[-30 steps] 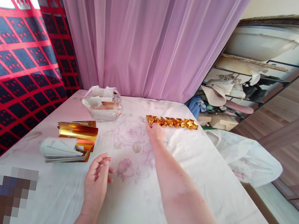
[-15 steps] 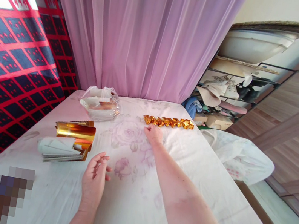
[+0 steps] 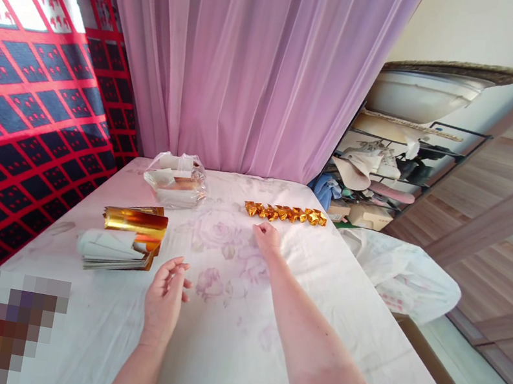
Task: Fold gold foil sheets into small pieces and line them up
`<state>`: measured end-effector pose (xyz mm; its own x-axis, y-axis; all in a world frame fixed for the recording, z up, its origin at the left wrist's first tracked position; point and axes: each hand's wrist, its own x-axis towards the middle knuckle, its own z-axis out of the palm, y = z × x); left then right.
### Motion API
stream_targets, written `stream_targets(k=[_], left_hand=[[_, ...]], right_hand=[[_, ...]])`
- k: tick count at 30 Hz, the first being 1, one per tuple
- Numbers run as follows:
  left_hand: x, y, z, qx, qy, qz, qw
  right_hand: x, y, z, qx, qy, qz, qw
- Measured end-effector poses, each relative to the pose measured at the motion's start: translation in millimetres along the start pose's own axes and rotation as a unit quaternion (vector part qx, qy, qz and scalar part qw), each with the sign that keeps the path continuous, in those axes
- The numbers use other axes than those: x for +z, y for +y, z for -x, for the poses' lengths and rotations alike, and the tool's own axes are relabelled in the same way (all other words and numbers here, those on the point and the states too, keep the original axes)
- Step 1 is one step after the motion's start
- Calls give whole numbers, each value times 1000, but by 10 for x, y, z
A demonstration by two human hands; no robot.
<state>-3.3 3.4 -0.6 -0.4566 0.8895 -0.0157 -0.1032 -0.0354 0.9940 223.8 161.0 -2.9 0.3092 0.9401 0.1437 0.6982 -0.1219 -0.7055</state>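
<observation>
The fingers of the right hand [image 3: 269, 240] are curled in, thumb drawn up against the index finger, just on the near side of a row of gold foil pieces [image 3: 284, 213]; whether anything small sits between those fingertips cannot be told. The left hand [image 3: 164, 298] is nearer the body, palm turned inward, its fingers loosely bent and a little apart, with nothing visible in them. The foil pieces run side by side across the far right part of the table [image 3: 208, 361], whose white cover carries faded mauve roses. Left of the left hand lie stacked gold sheets [image 3: 136, 222], and against them a curled bundle of white-backed sheets [image 3: 107, 244]. Beyond these, near the far edge, a clear plastic bag [image 3: 179, 182] holds white and coppery sheets. A white plastic bag [image 3: 420, 272] bulges beside the table's right edge, bearing pinkish-red marks too blurred to read. Behind it, a black rack [image 3: 475, 147] carries a pale basin [image 3: 422, 96], a cap [image 3: 353, 169] and a cardboard box [image 3: 370, 216], whose markings are too small to make out. A purple curtain [image 3: 252, 67] hangs behind the table, and a red-and-navy cloth [image 3: 28, 114] at the left.
</observation>
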Motion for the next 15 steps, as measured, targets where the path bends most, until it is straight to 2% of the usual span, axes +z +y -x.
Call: stream_targets(k=[9,12,15], left_hand=[[29,68,29,-21,12,73,997],[16,69,15,-21,40,91,995],[3,59,-1,-23,67,108,992]], right_hand=[[-141,30,282,-3,-10,-69,998],[-84,-125,311,-15,-45,-75,996],[82,-467,368,-52,-92,-78,991]])
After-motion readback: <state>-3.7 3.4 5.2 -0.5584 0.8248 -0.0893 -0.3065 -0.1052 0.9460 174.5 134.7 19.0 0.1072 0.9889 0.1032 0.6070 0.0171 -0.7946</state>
